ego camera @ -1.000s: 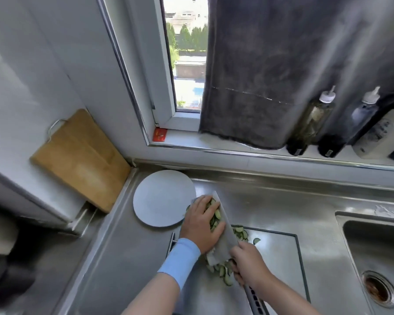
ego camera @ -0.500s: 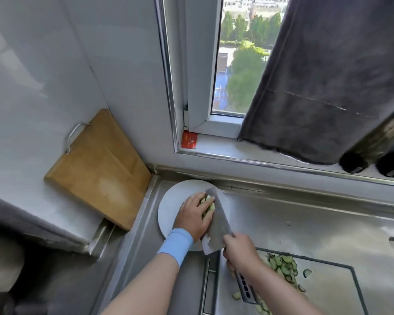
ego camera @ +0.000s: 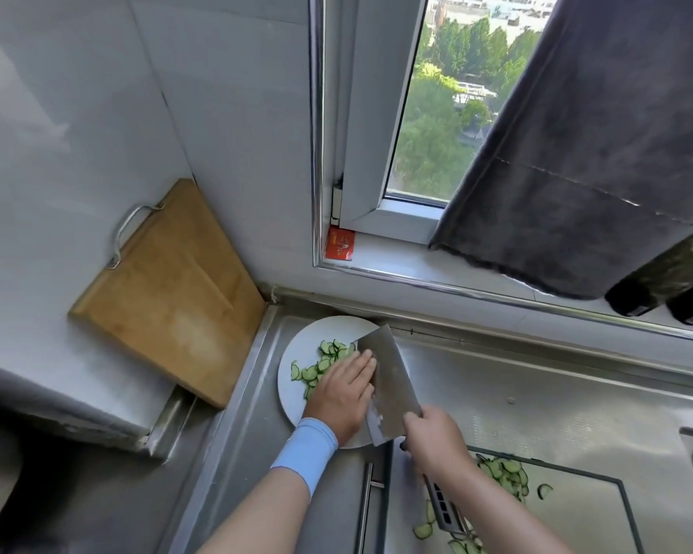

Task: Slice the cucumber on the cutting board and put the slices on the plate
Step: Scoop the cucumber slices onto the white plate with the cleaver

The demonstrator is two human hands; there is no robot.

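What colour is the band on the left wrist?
Light blue: the wristband shows plainly in the head view, just behind the left hand.

Cucumber slices [ego camera: 321, 363] on white plate [ego camera: 297, 349]

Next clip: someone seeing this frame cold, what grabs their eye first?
Likely the cleaver held over the white plate at bottom centre, the right hand on its handle and the left hand flat against the blade, with cucumber slices lying on the plate. More slices lie on the steel board at lower right. A wooden board leans against the left wall.
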